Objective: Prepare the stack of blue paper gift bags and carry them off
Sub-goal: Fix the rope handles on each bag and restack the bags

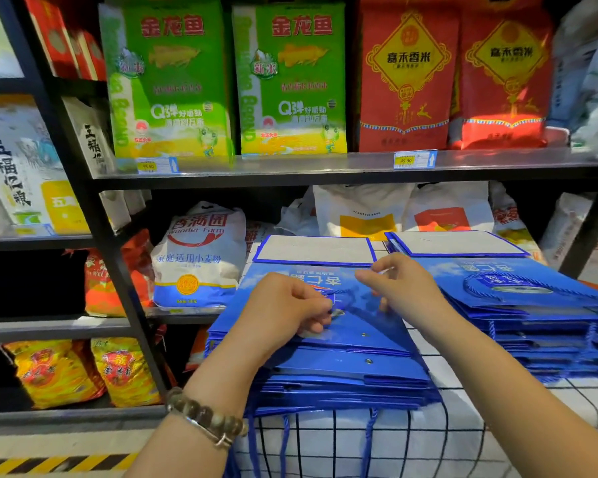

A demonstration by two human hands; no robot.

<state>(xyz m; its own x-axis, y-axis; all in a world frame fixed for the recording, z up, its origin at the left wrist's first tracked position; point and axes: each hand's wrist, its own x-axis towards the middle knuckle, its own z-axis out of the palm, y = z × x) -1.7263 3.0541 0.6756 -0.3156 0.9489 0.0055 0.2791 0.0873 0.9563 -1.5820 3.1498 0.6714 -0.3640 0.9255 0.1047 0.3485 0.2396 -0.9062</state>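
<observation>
A stack of flat blue paper gift bags point(353, 370) lies on a white cloth with a black grid, straight in front of me. My left hand point(283, 312), with a bead bracelet on its wrist, rests on the top bag and pinches its blue rope handle. My right hand point(401, 284) hovers over the bag's far part, fingers curled and pinching the same cord near the top edge. A second stack of blue bags point(539, 315) lies to the right. Blue cords hang down from the near edge.
The gridded cloth point(446, 439) covers the surface under both stacks. Behind stands a black metal shelf point(325, 167) with green and red rice bags above, flour and rice sacks below. A yellow-black floor stripe point(56, 464) runs at lower left.
</observation>
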